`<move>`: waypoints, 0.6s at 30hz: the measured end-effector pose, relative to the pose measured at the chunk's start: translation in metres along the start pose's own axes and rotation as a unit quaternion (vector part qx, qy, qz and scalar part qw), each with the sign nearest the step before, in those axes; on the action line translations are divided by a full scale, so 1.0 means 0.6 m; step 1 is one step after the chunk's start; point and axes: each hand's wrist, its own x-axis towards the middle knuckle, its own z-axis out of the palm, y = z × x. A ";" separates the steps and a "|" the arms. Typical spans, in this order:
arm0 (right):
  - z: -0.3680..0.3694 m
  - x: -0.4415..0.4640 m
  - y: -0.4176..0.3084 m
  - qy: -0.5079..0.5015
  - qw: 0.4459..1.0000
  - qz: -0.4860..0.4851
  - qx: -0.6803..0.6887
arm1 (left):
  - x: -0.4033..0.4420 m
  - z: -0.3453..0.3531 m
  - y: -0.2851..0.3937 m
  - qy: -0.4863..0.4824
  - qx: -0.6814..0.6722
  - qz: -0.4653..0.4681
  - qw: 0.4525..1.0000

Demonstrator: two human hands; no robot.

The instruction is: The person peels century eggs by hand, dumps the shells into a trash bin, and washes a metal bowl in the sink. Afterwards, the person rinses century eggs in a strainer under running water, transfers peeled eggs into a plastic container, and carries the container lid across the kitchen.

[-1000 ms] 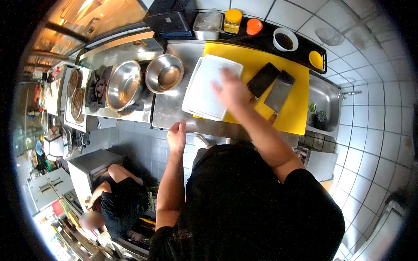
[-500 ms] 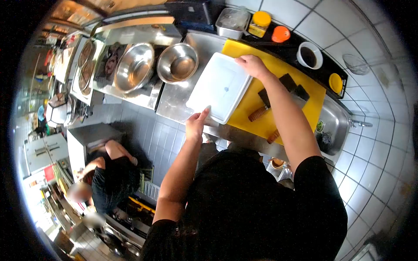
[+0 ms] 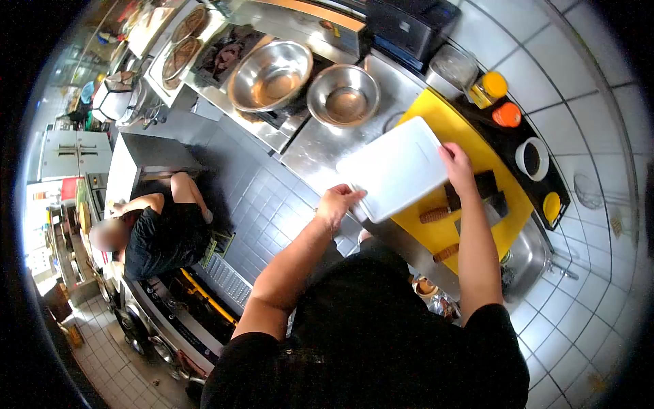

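Note:
A white rectangular container (image 3: 395, 167), seemingly lidded, is held between my two hands over the steel counter and the yellow cutting board (image 3: 415, 235). My left hand (image 3: 337, 206) grips its near left edge, thumb on top. At its right edge, the fingers of my right hand (image 3: 458, 165) are closed on the rim. Two cleavers lie on the board beside my right forearm; their brown handles, one upper (image 3: 434, 215) and one lower (image 3: 446, 253), show, while my arm partly hides the dark blades.
Two steel bowls, a larger one (image 3: 271, 76) and a smaller one (image 3: 343, 95), stand left of the board. A black shelf (image 3: 488, 136) holds jars and a white bowl (image 3: 532, 159). The sink (image 3: 535, 255) is at right. A person (image 3: 163, 228) sits at left.
The view has turned, shifting the counter. Both hands now hold the white container, which has moved off its earlier place on the board; a second ago my left hand was away from it.

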 end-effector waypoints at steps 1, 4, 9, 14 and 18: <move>0.001 -0.013 -0.020 0.000 1.000 0.009 -0.018 | 0.014 -0.011 -0.025 -0.018 -0.007 0.026 0.999; 0.032 -0.038 -0.024 0.020 1.000 -0.011 0.003 | -0.033 -0.059 0.000 -0.040 0.045 0.007 0.998; 0.140 -0.104 -0.167 0.006 1.000 -0.009 0.014 | -0.075 -0.200 -0.023 -0.032 -0.084 0.012 0.996; 0.343 -0.118 -0.252 0.011 0.998 -0.020 0.059 | -0.131 -0.431 -0.048 0.003 -0.054 0.075 0.996; 0.529 -0.103 -0.337 -0.029 0.991 -0.065 0.110 | -0.169 -0.623 -0.076 0.068 -0.032 0.096 0.993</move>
